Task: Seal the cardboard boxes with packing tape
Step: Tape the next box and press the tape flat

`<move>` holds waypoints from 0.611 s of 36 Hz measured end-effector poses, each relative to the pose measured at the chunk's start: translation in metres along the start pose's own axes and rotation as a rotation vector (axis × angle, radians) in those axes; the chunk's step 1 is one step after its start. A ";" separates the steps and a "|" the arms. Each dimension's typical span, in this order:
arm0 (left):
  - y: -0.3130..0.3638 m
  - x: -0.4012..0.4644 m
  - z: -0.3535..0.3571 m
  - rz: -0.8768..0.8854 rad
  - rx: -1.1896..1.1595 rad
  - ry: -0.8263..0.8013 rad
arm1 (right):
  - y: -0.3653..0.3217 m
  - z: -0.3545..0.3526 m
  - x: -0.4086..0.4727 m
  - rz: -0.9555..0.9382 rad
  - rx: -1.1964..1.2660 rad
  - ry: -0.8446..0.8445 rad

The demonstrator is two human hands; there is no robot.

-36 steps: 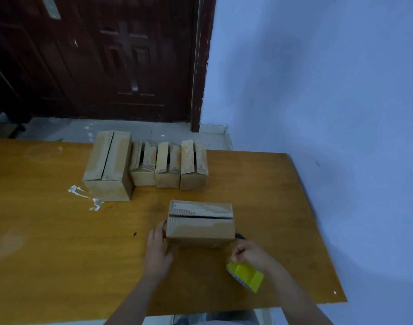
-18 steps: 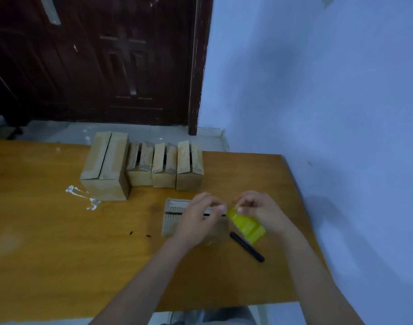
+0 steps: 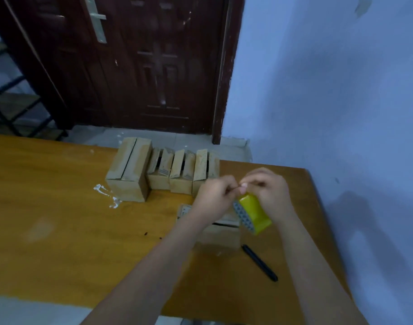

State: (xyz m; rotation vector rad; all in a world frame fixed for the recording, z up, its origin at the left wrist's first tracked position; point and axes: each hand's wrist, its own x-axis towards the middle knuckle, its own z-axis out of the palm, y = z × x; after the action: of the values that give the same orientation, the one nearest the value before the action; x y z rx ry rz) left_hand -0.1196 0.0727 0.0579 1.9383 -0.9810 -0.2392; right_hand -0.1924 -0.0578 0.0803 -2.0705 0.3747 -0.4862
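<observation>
Gripping the tape roll [image 3: 253,213] in our right hand [image 3: 270,195], we pinch its end with our left hand [image 3: 215,198] above the box [image 3: 220,233], pen [image 3: 259,262] at its 4 o'clock.

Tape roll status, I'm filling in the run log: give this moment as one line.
step: finding tape end | right hand: holds yellow tape roll | left hand: pinches at tape | box: below hands, slit untaped | pen: on table
</observation>
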 end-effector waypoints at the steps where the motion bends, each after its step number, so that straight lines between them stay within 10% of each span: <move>1: 0.004 0.003 -0.002 0.007 0.026 0.002 | -0.002 -0.002 0.003 -0.010 0.003 -0.004; 14: 0.006 0.007 0.006 -0.824 -0.739 0.207 | 0.013 -0.036 -0.011 0.151 0.448 -0.311; 22: -0.001 0.016 0.003 -0.934 -0.593 0.453 | 0.023 -0.028 -0.003 0.049 0.443 -0.420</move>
State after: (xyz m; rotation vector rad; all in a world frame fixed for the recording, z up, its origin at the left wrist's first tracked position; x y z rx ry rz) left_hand -0.1099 0.0596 0.0591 1.6372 0.3237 -0.5155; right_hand -0.2100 -0.0889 0.0737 -1.6694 0.0574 -0.0821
